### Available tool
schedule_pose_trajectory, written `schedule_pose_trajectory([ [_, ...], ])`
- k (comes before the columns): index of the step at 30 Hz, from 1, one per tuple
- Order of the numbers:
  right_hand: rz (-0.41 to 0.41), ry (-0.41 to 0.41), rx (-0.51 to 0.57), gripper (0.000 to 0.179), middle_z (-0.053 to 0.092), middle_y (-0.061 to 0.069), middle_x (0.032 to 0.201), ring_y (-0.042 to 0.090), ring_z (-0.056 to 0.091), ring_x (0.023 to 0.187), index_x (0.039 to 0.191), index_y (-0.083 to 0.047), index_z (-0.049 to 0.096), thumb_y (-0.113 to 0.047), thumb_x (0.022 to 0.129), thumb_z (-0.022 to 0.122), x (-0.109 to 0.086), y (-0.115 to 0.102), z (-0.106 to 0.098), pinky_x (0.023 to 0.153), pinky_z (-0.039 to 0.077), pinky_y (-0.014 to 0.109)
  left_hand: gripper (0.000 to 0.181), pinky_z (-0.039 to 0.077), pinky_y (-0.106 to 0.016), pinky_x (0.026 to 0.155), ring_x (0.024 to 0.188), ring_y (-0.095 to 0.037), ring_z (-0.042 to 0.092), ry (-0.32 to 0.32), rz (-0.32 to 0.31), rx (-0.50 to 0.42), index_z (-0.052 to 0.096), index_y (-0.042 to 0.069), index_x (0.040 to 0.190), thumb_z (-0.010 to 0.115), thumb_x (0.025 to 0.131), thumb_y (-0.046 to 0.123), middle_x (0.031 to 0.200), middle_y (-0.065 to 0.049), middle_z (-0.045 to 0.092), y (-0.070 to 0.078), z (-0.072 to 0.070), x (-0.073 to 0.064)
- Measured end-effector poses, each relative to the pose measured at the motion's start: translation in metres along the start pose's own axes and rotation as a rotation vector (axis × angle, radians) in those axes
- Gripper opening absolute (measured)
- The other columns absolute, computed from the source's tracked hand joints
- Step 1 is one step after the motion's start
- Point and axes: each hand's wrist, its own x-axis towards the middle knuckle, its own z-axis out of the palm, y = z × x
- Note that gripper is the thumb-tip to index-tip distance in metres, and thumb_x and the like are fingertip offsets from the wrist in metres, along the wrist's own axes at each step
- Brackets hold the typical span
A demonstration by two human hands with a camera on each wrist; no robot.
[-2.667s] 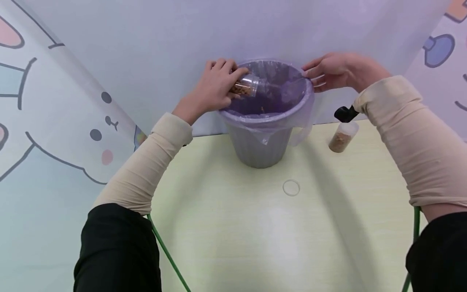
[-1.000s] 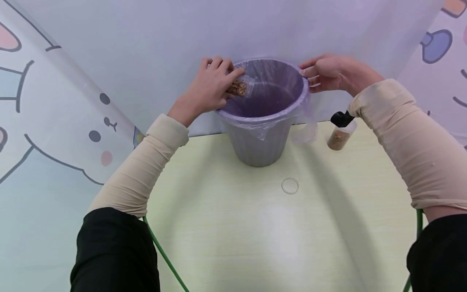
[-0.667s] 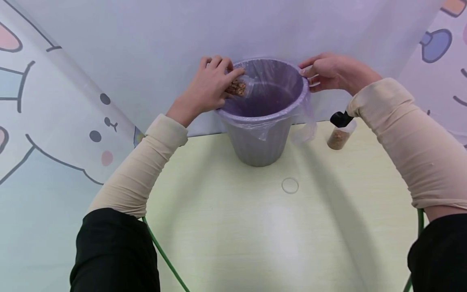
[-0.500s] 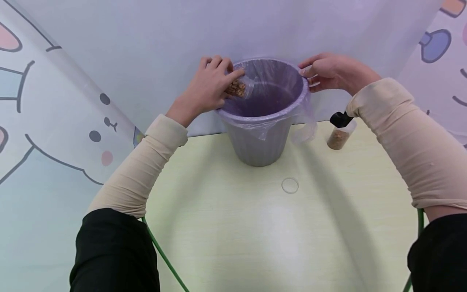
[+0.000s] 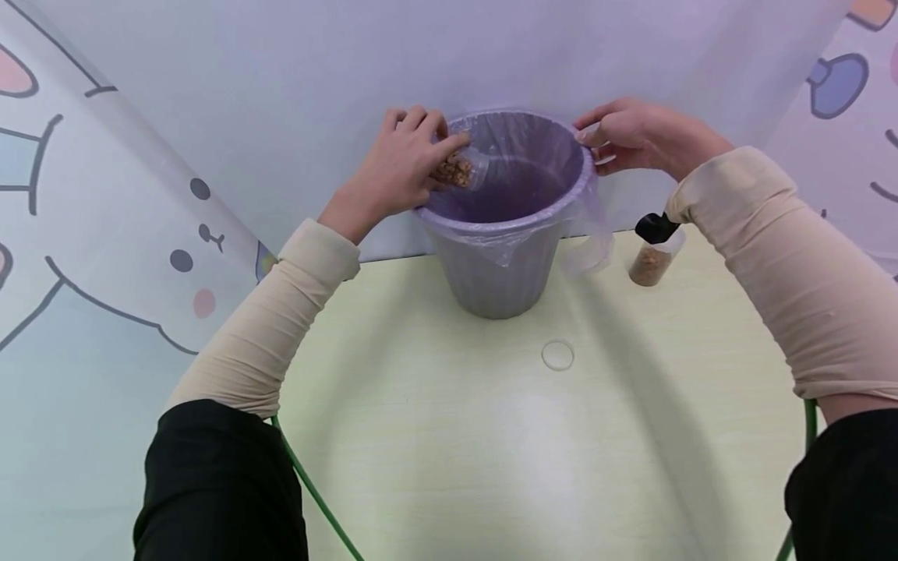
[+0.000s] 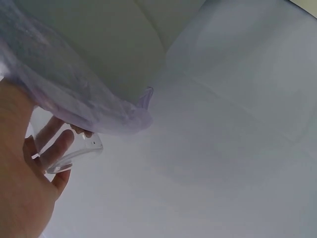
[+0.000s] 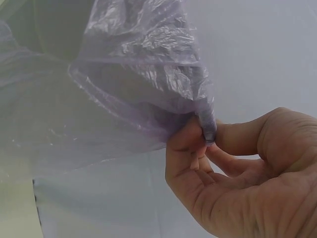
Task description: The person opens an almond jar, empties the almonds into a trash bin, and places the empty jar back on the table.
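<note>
A lavender-grey trash can [image 5: 498, 273] with a thin clear-purple liner bag [image 7: 143, 74] stands at the back of the table. My left hand [image 5: 396, 171] grips a clear plastic jar [image 5: 457, 168], tilted at the can's left rim with its mouth towards the inside. Brown granules [image 5: 452, 171] show in the jar; in the left wrist view its clear end [image 6: 81, 153] shows among the fingers, just below the can's bagged rim. On the opposite side my right hand [image 5: 645, 140] pinches the rim and the liner over it between thumb and fingers.
Right of the can, a second clear jar [image 5: 650, 266] of brown granules stands on the table [image 5: 449, 436]. A thin pale ring [image 5: 557, 356] lies in front of the can. A pale wall covering [image 5: 316, 86] rises directly behind.
Since the oldest frame, the jar has shifted slightly left and sits deeper behind my left fingers. A small brown speck seen inside the can earlier no longer shows. Over the last second, almost nothing moves.
</note>
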Motion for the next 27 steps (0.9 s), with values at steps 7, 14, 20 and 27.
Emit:
schedule_pose_trajectory([
  [7,-0.014,-0.024,-0.007,0.055,0.050,-0.007,0.103,0.008,0.053,0.088,0.154,-0.019,0.025,-0.023,0.103,0.045,0.0007,-0.0015,0.0045,0.081,0.051,0.026,0.057,0.035,-0.055,0.096,0.112,-0.035,0.044,0.020,0.016,-0.016,0.050,0.022,0.140,0.066,0.087,0.007,0.123,-0.014,0.052,-0.0003,0.0007,-0.0052],
  [14,-0.024,0.007,-0.087,0.055,0.049,-0.006,0.108,0.008,0.053,0.091,0.155,-0.021,0.025,-0.027,0.103,0.044,-0.0007,-0.0016,0.0042,0.082,0.052,0.025,0.054,0.037,-0.053,0.093,0.111,-0.035,0.046,0.033,0.026,-0.008,0.050,0.022,0.140,0.067,0.090,0.013,0.124,-0.014,0.054,0.0015,-0.0008,-0.0029],
  [20,-0.025,0.005,-0.087,0.053,0.049,-0.006,0.109,0.009,0.053,0.091,0.154,-0.020,0.027,-0.026,0.103,0.044,-0.0010,0.0006,0.0021,0.081,0.052,0.026,0.063,0.038,-0.052,0.092,0.113,-0.035,0.048,0.017,0.016,-0.006,0.046,0.021,0.143,0.074,0.088,0.030,0.125,-0.013,0.054,0.0028,-0.0028,-0.0012],
  [27,-0.026,0.009,-0.084,0.053,0.050,-0.006,0.107,0.009,0.053,0.090,0.153,-0.020,0.028,-0.027,0.103,0.044,-0.0020,-0.0004,0.0053,0.081,0.052,0.026,0.073,0.038,-0.052,0.094,0.116,-0.036,0.048,-0.016,-0.007,0.005,0.040,0.018,0.148,0.076,0.086,0.036,0.130,-0.014,0.055,0.0041,-0.0057,-0.0023],
])
